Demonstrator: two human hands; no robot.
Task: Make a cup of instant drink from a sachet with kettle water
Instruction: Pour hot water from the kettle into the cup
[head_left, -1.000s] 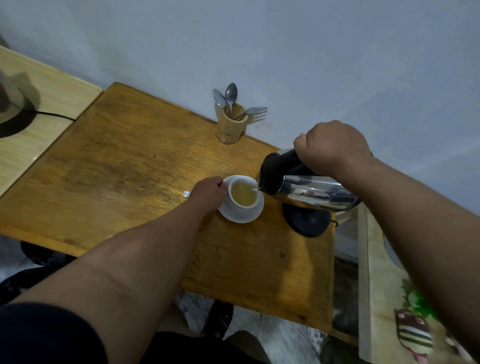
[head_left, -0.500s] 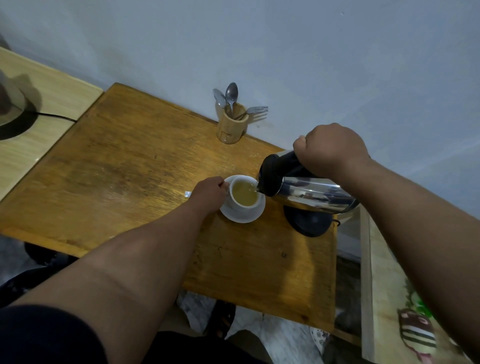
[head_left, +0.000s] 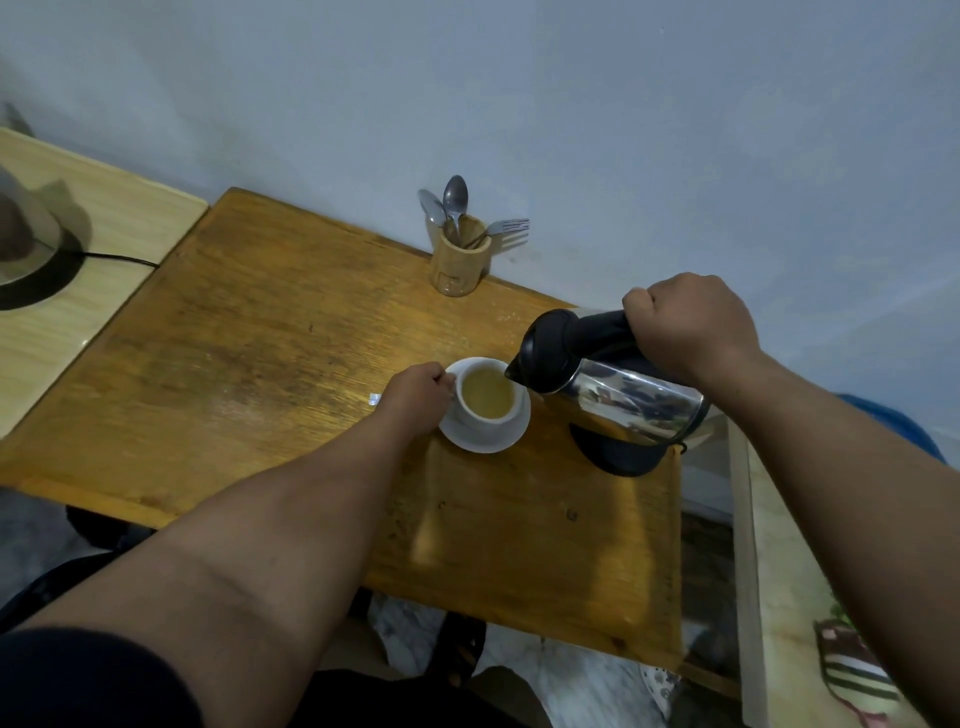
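Note:
A white cup (head_left: 485, 415) stands on a white saucer (head_left: 488, 439) on the wooden table (head_left: 270, 353); it holds pale yellowish-brown liquid nearly to the rim. My left hand (head_left: 418, 397) grips the cup's left side, where its handle is hidden. My right hand (head_left: 685, 327) is closed on the black handle of a steel kettle (head_left: 623, 395), which is tilted left with its black spout just over the cup's right rim. A bit of a silvery sachet (head_left: 374, 398) shows left of my left hand.
The kettle's black base (head_left: 618, 457) sits on the table under the kettle. A wooden holder (head_left: 460, 260) with two spoons and a fork stands by the wall. At left, a pale table (head_left: 119, 218) carries a round appliance (head_left: 26, 249) with a black cord.
The liquid in the cup has risen a little. The kettle stays tilted over the cup. Both hands keep their holds.

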